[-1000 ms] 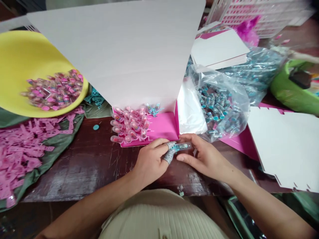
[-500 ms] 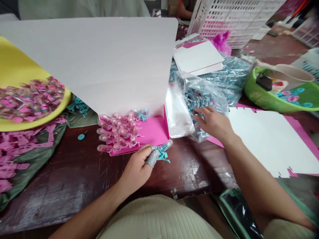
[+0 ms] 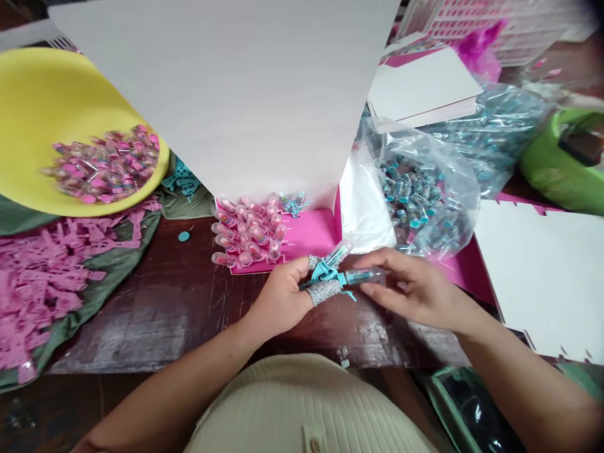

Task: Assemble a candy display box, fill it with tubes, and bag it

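One teal clip (image 3: 323,272) is pinched in the left hand (image 3: 285,299), whose grip is closed on it between thumb and finger, both wrapped in grey tape. A clear capsule (image 3: 338,253) on it points toward one o'clock; a second capsule (image 3: 363,276) points toward three. The right hand (image 3: 415,288) has its grip partly curled, thumb and fingers on either side of that second capsule (whether they press on it, I can't quite tell). From the hands, the open box (image 3: 314,231) stands at twelve o'clock on the dark surface (image 3: 189,314), with rows of pink capsule pieces (image 3: 250,234) in its left part and a teal piece (image 3: 293,204) at the back. The clear bag (image 3: 460,182) of teal capsules lies at two o'clock, the white card (image 3: 552,277) at three, the pink clips (image 3: 51,283) at nine, and the yellow basin (image 3: 42,75) at ten.
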Available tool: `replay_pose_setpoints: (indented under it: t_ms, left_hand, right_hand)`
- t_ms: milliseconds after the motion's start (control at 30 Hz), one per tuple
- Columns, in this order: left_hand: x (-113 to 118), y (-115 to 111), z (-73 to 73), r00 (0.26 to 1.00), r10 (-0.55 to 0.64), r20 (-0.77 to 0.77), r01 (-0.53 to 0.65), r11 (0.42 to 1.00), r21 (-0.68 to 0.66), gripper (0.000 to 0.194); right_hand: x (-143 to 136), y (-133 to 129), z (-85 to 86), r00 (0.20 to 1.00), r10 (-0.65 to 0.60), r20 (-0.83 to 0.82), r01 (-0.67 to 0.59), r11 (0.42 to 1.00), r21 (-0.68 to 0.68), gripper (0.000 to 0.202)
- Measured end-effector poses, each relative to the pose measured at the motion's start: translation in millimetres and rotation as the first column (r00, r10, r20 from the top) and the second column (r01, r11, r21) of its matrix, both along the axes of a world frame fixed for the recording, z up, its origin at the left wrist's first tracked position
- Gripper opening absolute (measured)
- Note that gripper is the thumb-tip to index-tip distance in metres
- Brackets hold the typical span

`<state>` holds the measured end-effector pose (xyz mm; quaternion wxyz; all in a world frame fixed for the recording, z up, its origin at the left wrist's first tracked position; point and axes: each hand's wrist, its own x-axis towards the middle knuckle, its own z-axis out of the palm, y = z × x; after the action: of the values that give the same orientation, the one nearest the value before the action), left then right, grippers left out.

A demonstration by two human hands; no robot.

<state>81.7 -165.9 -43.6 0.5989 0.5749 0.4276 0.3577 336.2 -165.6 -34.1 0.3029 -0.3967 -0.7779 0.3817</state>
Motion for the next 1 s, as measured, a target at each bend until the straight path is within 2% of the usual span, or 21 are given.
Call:
replay_pose_setpoints:
  t_ms: [100, 233, 300, 400, 533, 633, 667, 700, 833, 933, 1000]
  left_hand:
    - [3, 0, 8.5, 0.999, -0.034, 0.010, 0.033, 0.999, 0.022, 0.020]
    - [2, -5, 12.4, 0.990, 0.002, -0.141, 0.017, 0.991, 0.134, 0.018]
    - [0, -7, 9.1, 0.969, 0.072, -0.238, -0.019, 0.976, 0.217, 0.016]
    - [-3, -9, 1.6, 0.935, 0.140, -0.325, -0.042, 0.956, 0.290, 0.014]
    - [-10, -6, -0.7, 0.968, 0.088, -0.236, -0.038, 0.977, 0.208, 0.017]
    - [-14, -4, 6.3, 0.992, 0.042, -0.117, -0.030, 0.994, 0.102, 0.021]
    - [-14, -3, 9.7, 0.996, 0.026, -0.083, -0.021, 0.998, 0.065, 0.021]
    - [-14, -3, 13.6, 0.999, 0.006, -0.049, -0.005, 1.000, 0.022, 0.020]
    - [-10, -6, 30.1, 0.997, -0.031, 0.067, 0.040, 0.991, -0.130, 0.019]
    - [-8, -9, 39.6, 0.995, -0.034, 0.093, 0.042, 0.995, -0.093, 0.019]
    - [-8, -10, 43.2, 0.996, -0.030, 0.084, 0.032, 0.999, -0.025, 0.018]
  right_hand:
    - [-13, -2, 2.8, 0.998, 0.055, -0.036, -0.053, 0.997, 0.058, 0.026]
    - [-17, 3, 3.0, 0.998, 0.057, -0.017, -0.054, 0.986, 0.156, 0.023]
    - [-21, 4, 1.9, 0.999, 0.038, 0.004, -0.038, 0.988, 0.146, 0.021]
    - [-28, 3, -2.5, 1.000, 0.011, 0.026, -0.012, 0.999, 0.046, 0.021]
    - [-29, 2, -8.9, 1.000, 0.009, 0.012, -0.009, 1.000, -0.012, 0.033]
    - [-21, 4, -7.2, 0.999, -0.014, 0.039, 0.011, 0.996, 0.084, 0.068]
    - [-18, 5, -4.9, 0.998, -0.007, 0.057, -0.001, 0.989, 0.145, 0.074]
    - [-15, 6, -1.7, 0.997, 0.013, 0.077, -0.030, 0.977, 0.213, 0.073]
    - [-13, 8, 14.7, 0.989, 0.086, 0.118, -0.131, 0.881, 0.455, 0.037]
    - [-19, 7, 23.6, 0.988, 0.086, 0.125, -0.138, 0.850, 0.508, 0.028]
    - [-26, 6, 26.3, 0.990, 0.084, 0.113, -0.130, 0.860, 0.494, 0.025]
